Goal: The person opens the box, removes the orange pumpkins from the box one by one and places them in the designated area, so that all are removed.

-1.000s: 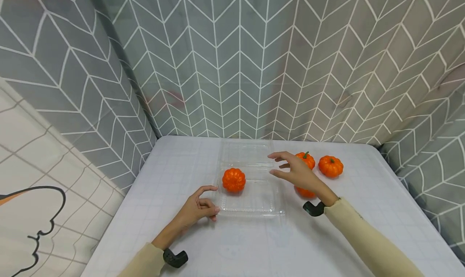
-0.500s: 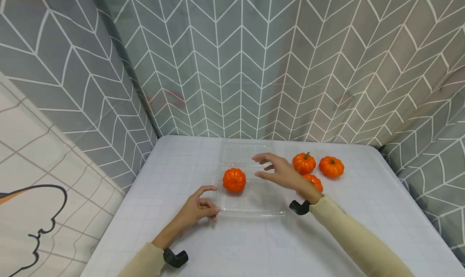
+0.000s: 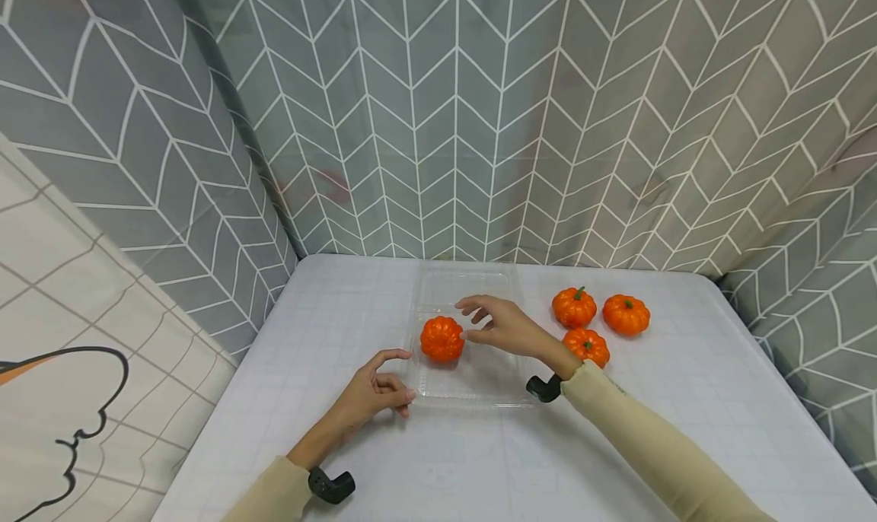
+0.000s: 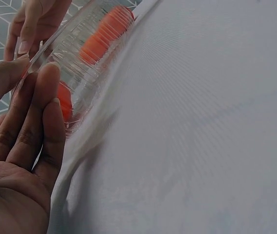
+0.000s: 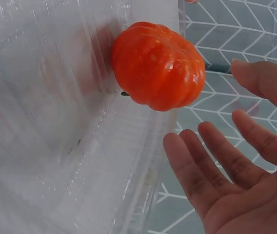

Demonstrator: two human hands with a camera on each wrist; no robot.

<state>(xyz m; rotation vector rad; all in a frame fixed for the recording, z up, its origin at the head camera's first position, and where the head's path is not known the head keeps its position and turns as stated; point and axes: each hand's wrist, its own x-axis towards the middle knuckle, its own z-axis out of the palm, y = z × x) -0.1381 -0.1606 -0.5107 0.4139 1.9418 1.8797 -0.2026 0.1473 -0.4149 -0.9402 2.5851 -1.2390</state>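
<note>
A clear plastic clamshell box (image 3: 479,381) lies open on the table, its lid (image 3: 466,282) folded back toward the curtain. One small orange pumpkin (image 3: 441,339) sits in the left part of its base; the right wrist view shows its green stem pointing down toward the box. My left hand (image 3: 377,389) pinches the box's left rim near the front corner, thumb and fingertips at the edge in the left wrist view. Over the box, my right hand (image 3: 503,328) reaches in from the right with fingers spread, holding nothing, fingertips close beside the pumpkin (image 5: 157,67).
Three more small orange pumpkins stand right of the box: a rear one (image 3: 574,307), a right one (image 3: 626,314) and a front one (image 3: 588,345) partly behind the right forearm. A patterned curtain (image 3: 452,126) hangs along the back edge of the white table (image 3: 466,469).
My right hand has moved left from beside the loose pumpkins to the pumpkin in the box, uncovering the front loose one. My left hand and the box have stayed put.
</note>
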